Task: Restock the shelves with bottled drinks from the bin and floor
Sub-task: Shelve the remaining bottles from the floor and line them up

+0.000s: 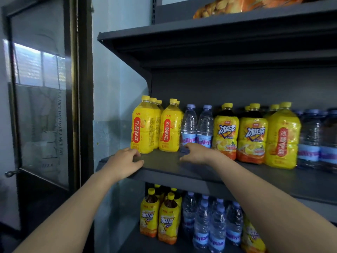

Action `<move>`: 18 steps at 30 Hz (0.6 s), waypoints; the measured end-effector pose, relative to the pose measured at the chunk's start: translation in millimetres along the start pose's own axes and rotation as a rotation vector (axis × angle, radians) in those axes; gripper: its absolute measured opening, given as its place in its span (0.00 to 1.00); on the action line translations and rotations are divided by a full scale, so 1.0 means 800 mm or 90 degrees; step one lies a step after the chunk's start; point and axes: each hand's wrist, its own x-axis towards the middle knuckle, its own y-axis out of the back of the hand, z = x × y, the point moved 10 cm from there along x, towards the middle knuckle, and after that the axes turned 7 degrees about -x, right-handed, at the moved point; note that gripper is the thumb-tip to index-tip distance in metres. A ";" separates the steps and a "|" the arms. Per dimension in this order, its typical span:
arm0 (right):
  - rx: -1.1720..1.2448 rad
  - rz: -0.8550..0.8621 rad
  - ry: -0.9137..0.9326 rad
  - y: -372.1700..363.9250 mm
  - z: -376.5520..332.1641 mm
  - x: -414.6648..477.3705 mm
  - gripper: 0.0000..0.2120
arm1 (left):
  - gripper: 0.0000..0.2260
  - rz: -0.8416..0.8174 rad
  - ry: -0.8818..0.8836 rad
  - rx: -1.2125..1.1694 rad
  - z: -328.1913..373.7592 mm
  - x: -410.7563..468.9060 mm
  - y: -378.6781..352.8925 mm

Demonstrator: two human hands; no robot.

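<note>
On the dark grey middle shelf (164, 165) stand yellow pear-drink bottles (144, 126), clear water bottles (189, 125) and yellow iced-tea bottles (226, 130), lined up towards the right. My left hand (124, 163) rests on the shelf's front left, just below the leftmost yellow bottle, fingers loosely curled and holding nothing. My right hand (197, 153) hovers over the shelf in front of the water bottles, its fingers spread and close to their bases, also holding nothing. Neither the bin nor the floor is in view.
The lower shelf holds iced-tea bottles (168, 218) and several water bottles (217, 227). An upper shelf (218, 24) carries an orange snack bag (237, 6). A glass-fronted cabinet door (42, 99) stands to the left, with pale wall between it and the shelving.
</note>
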 end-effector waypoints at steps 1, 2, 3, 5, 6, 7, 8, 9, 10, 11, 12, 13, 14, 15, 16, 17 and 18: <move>-0.004 -0.001 -0.001 0.002 0.008 -0.011 0.27 | 0.15 0.006 -0.008 0.010 0.011 -0.008 0.001; -0.011 -0.001 -0.005 0.004 0.017 -0.022 0.27 | 0.15 0.010 -0.013 0.018 0.023 -0.015 0.002; -0.020 0.000 -0.008 0.007 0.025 -0.033 0.28 | 0.15 0.013 -0.017 0.024 0.034 -0.023 0.003; -0.031 -0.007 -0.017 0.011 0.042 -0.058 0.28 | 0.15 0.011 -0.017 0.029 0.056 -0.038 0.002; -0.034 -0.010 -0.022 0.014 0.052 -0.071 0.27 | 0.14 0.006 -0.014 0.030 0.067 -0.046 0.001; -0.039 -0.006 -0.021 0.018 0.060 -0.085 0.27 | 0.14 0.001 -0.013 0.030 0.079 -0.055 -0.002; -0.042 -0.004 -0.020 0.022 0.067 -0.100 0.26 | 0.14 -0.004 -0.012 0.029 0.091 -0.065 -0.004; -0.047 0.001 -0.013 0.028 0.074 -0.114 0.27 | 0.14 -0.008 -0.013 0.026 0.105 -0.074 -0.007; -0.047 0.001 -0.012 0.031 0.083 -0.128 0.28 | 0.14 -0.011 -0.012 0.023 0.118 -0.084 -0.011; -0.050 0.001 -0.008 0.035 0.093 -0.142 0.29 | 0.14 -0.013 -0.009 0.022 0.132 -0.094 -0.014; -0.050 0.001 -0.004 0.038 0.102 -0.155 0.29 | 0.14 -0.010 -0.007 0.023 0.146 -0.106 -0.016; -0.053 0.002 0.004 0.041 0.111 -0.169 0.29 | 0.14 -0.006 -0.005 0.028 0.160 -0.118 -0.019; -0.053 0.002 0.009 0.043 0.120 -0.184 0.28 | 0.15 -0.003 -0.001 0.032 0.174 -0.130 -0.022; -0.057 0.003 0.014 0.046 0.130 -0.199 0.28 | 0.15 -0.004 0.008 0.033 0.187 -0.144 -0.027; -0.060 0.001 0.018 0.049 0.140 -0.214 0.29 | 0.15 -0.007 0.018 0.032 0.202 -0.157 -0.032; -0.064 0.001 0.025 0.052 0.149 -0.229 0.30 | 0.15 -0.010 0.026 0.034 0.216 -0.170 -0.036; -0.067 0.007 0.029 0.055 0.157 -0.244 0.30 | 0.16 -0.013 0.031 0.042 0.232 -0.183 -0.041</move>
